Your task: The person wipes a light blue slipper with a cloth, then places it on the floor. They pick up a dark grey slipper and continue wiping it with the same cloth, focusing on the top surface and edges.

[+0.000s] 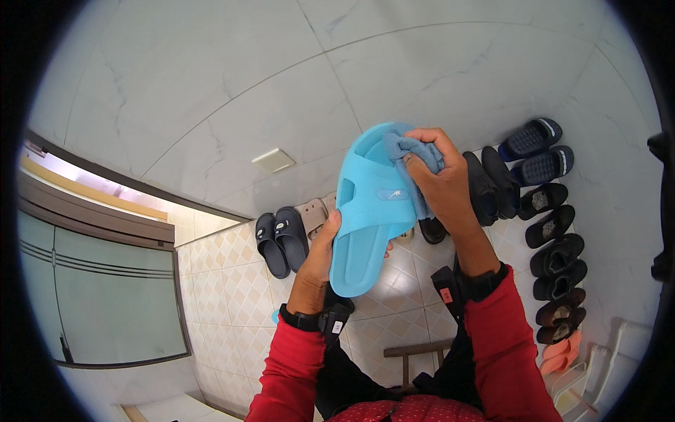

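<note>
- My left hand (320, 247) grips the light blue slipper (373, 250) low on its left edge; the thumb lies along that edge, the other fingers pass behind the sole, and a fingertip shows at the right edge.
- The slipper is held off the floor, before my body, its toe end up and its heel end toward me; the wide strap faces the viewer and bears a small oblong badge.
- My right hand (448, 176) is closed on a blue-grey cloth (415, 149), bunched between thumb and fingers and touching the toe end; part of the cloth hangs along the slipper's right side.
- Beneath: the patterned tile floor (239, 295), with a wooden bar frame (415, 349) between my legs.
- Left of the slipper: dark grey slides (290, 235), paired, with beige footwear (313, 216) just beside them.
- Right: a line of dark footwear (557, 254) along the wall (232, 98), with coral-coloured footwear (562, 352) at its near end.
</note>
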`<state>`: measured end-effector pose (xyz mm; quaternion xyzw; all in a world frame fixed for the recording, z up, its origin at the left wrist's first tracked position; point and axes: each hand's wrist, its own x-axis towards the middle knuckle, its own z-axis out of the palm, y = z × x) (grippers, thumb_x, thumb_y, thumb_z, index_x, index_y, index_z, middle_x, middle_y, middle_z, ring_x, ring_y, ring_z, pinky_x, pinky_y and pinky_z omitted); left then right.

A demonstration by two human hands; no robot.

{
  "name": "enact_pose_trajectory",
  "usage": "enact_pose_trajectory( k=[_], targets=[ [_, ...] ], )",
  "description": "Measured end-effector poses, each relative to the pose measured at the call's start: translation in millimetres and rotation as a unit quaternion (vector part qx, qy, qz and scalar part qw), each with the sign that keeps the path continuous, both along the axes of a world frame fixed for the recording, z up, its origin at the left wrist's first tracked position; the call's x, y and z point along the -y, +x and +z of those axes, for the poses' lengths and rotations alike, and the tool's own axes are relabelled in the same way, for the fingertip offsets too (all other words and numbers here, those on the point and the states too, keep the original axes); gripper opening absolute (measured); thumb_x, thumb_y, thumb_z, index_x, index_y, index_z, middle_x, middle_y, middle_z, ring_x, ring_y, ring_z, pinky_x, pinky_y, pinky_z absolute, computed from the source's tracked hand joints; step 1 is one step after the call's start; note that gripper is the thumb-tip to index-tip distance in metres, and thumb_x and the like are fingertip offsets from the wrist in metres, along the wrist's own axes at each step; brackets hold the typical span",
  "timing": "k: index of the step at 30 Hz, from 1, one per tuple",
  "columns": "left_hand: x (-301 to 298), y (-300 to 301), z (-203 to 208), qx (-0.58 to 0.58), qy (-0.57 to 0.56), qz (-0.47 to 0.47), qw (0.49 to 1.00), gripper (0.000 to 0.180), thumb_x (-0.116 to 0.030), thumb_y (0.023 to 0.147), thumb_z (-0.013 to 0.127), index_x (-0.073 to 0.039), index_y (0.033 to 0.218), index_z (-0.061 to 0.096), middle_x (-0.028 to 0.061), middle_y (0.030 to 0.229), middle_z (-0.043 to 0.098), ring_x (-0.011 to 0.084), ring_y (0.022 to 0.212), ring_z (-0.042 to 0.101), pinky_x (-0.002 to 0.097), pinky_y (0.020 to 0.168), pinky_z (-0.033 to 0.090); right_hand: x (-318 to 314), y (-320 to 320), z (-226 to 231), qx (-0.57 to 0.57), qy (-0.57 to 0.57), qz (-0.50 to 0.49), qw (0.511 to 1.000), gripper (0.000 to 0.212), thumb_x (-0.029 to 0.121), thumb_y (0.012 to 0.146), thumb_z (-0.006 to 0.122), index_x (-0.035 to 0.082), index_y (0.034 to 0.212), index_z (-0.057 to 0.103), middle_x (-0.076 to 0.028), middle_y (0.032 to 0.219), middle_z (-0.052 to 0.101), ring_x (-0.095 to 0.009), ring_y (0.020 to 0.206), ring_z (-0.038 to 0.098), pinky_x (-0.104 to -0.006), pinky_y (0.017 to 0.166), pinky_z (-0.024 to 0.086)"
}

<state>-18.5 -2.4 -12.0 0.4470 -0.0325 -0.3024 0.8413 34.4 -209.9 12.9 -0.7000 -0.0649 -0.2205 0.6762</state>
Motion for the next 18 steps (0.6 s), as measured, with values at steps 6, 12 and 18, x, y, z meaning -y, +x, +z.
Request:
enact_pose_trajectory(
  k=[6,12,18],
  targets=[
    [2,-1,6,0.027,0.068,0.024,0.997,0.086,-0.066,0.089,0.050,0.003,0.139,0.038,0.0210,0.111,0.063,0.0266,0.091,0.066,0.0380,0.082,0.054,6,7,-1,-0.034,0.082,-0.125,0.988,0.022,0.002,0.081,0.061,0.004,0.103,0.063,-0.007,0.099,0.064,-0.017,0.087,0.061,-0.0295,0.081,0.049],
    [6,3,8,0.124,0.209,0.046,0.969,0.077,-0.059,0.092,0.053,-0.001,0.141,0.040,0.0113,0.103,0.062,0.0173,0.089,0.062,0.0314,0.080,0.050,0,1,5,0.069,-0.007,-0.027,0.997,0.022,0.001,0.079,0.063,0.006,0.101,0.064,-0.010,0.100,0.062,-0.024,0.093,0.062,-0.0332,0.085,0.049],
    [7,2,4,0.149,0.233,0.019,0.961,0.070,-0.052,0.094,0.054,-0.003,0.142,0.040,0.0075,0.105,0.061,0.0147,0.091,0.060,0.0303,0.085,0.047,-1,5,-6,0.038,-0.115,-0.087,0.989,0.022,0.003,0.080,0.065,0.005,0.103,0.064,-0.010,0.101,0.062,-0.026,0.091,0.062,-0.0331,0.083,0.049]
  ],
)
